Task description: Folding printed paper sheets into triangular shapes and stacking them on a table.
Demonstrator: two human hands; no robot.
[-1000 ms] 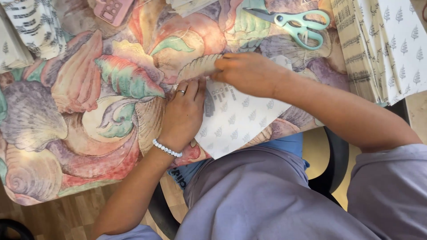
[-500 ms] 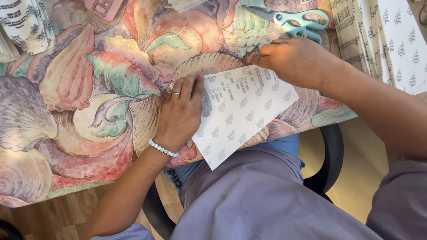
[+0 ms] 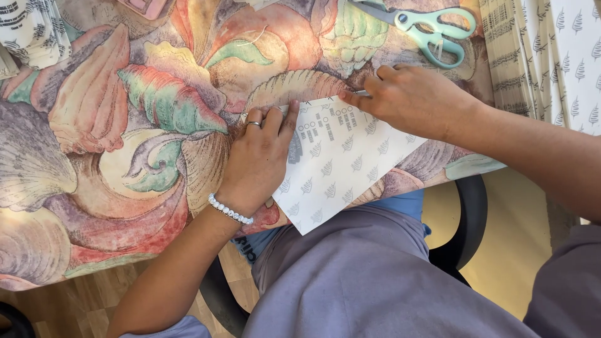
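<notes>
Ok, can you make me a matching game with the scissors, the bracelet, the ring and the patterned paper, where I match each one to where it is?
Things:
1. mint-green plastic-handled scissors
2. white bead bracelet
3. thin silver ring
4. white paper sheet with small grey leaf prints

Places:
A. on a finger of the left hand
B. under both hands, hanging over the table edge
C. around the left wrist
D. on the shell-patterned tablecloth, beyond the right hand

Pairs: 1-D, 2-C, 3-A, 4-B

Shell-print table (image 3: pixel 94 188) — white patterned paper (image 3: pixel 344 169), teal scissors (image 3: pixel 432 31), folded fabric (image 3: pixel 31 31).
</notes>
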